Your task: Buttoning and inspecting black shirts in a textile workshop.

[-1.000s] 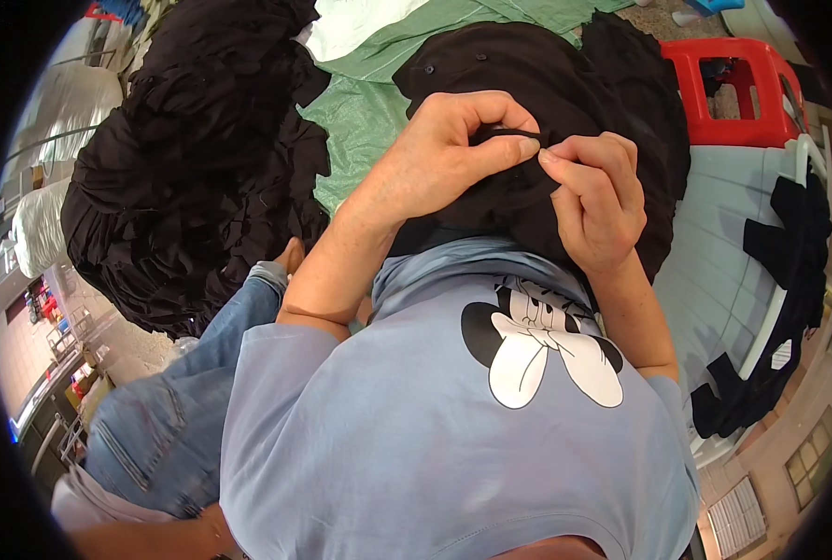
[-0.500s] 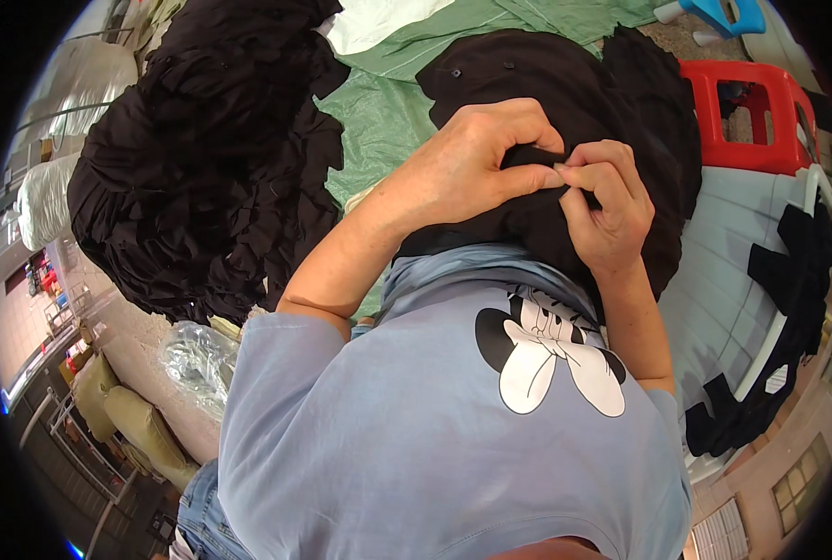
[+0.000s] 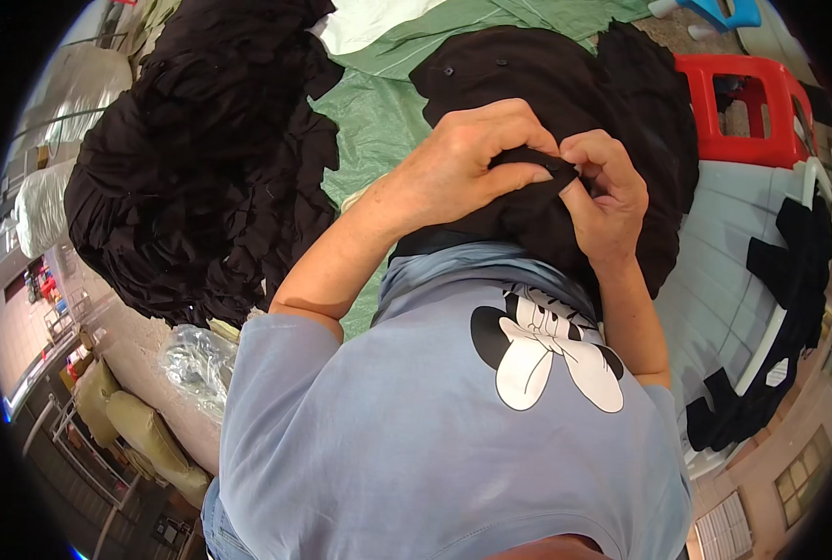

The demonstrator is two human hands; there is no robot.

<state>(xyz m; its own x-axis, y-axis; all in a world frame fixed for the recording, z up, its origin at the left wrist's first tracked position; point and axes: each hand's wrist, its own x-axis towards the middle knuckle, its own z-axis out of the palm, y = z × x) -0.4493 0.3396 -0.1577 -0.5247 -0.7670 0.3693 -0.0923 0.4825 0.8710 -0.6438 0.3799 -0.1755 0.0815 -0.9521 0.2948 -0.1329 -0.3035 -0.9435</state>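
Note:
A black garment [image 3: 537, 89] with a couple of dark buttons near its far left edge is spread over my lap. My left hand [image 3: 477, 154] pinches a raised fold of its cloth between thumb and fingers. Close against it, my right hand [image 3: 610, 191] grips the same fold with thumb and bent fingers. The fingertips of both hands nearly meet there, so the exact spot they hold is partly covered. Whether a button sits under the fingertips, I cannot make out.
A big heap of black garments [image 3: 201, 168] lies to the left on a green sheet [image 3: 374, 131]. At the right stand a red plastic stool [image 3: 743, 112] and a pale panelled surface [image 3: 729, 252] with black cloth [image 3: 789, 280] along its edge. Clear plastic wrapping [image 3: 197, 364] lies at lower left.
My right fingers have shifted their grip, and a black fold now stands up between both hands where the fingertips pressed together before. The left hand has stayed nearly in place.

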